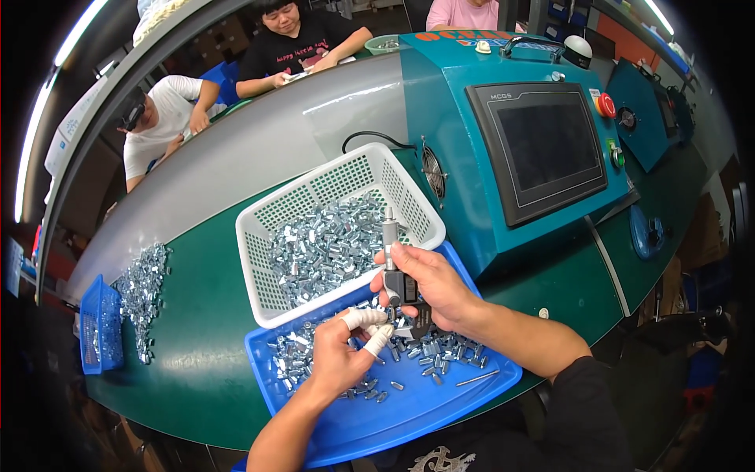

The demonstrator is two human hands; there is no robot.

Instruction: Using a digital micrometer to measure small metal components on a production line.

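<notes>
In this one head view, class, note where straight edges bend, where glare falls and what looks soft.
Head view: fisheye bends the green table edge into a curve; corners go black; glare streaks the grey surface and ceiling lights; the blue tray, the right hand and the left hand look sharp, the small metal parts blur slightly.

Green table (197, 346), blue tray (440, 397), teal machine (472, 149), loose metal parts (141, 291), small blue basket (96, 326)

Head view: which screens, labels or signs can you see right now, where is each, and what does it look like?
Touch screen: front of the teal machine, dark, switched off, grey frame.
Caliper display: small grey window on the digital caliper held in the right hand.
Lettering strip: orange, along the machine's top edge.
Red round button: right of the screen.
</notes>
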